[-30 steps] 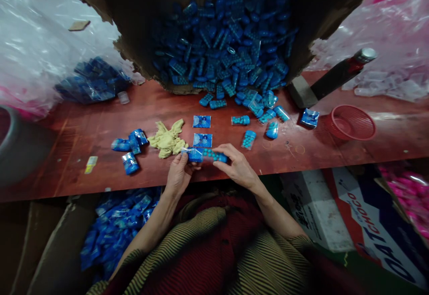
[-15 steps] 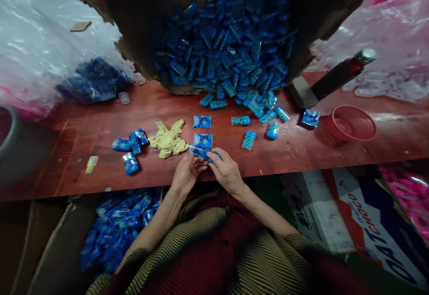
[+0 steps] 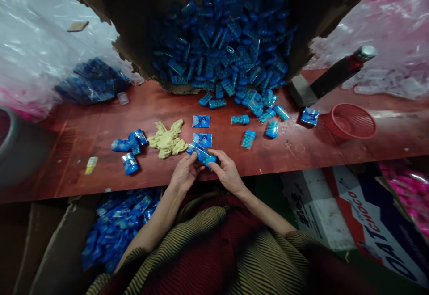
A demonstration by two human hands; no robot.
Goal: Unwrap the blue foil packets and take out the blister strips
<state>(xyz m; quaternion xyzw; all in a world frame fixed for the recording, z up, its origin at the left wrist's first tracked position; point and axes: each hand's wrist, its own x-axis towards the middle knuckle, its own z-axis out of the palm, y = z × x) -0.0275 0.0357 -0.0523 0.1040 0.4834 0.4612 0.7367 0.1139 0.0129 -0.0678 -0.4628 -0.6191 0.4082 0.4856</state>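
Observation:
At the table's front edge, my left hand (image 3: 184,173) pinches a blue printed wrapper (image 3: 197,149), whose clear edge points up and left. My right hand (image 3: 228,173) grips a small clear bottle of blue candy balls (image 3: 209,158) against the wrapper's right end. I cannot tell how far the bottle sits inside it. Just beyond my fingers lie two flat blue wrappers, a nearer one (image 3: 202,140) and a farther one (image 3: 201,121). A crumpled yellow cloth (image 3: 168,139) is left of them. Loose candy bottles (image 3: 248,139) lie to the right.
A torn cardboard box (image 3: 134,27) full of blue candy bottles opens toward me. Wrapped bottles (image 3: 130,164) lie at left, beside a grey bucket (image 3: 20,152). Rightward are a hammer-like tool (image 3: 338,76), a stack of wrappers (image 3: 309,117) and a red basket (image 3: 352,123). Blue packs fill a box below.
The wrapper and bottle have tilted, the right end now lower and more of the bottle showing. My right fingers have shifted around the bottle. The view has moved slightly.

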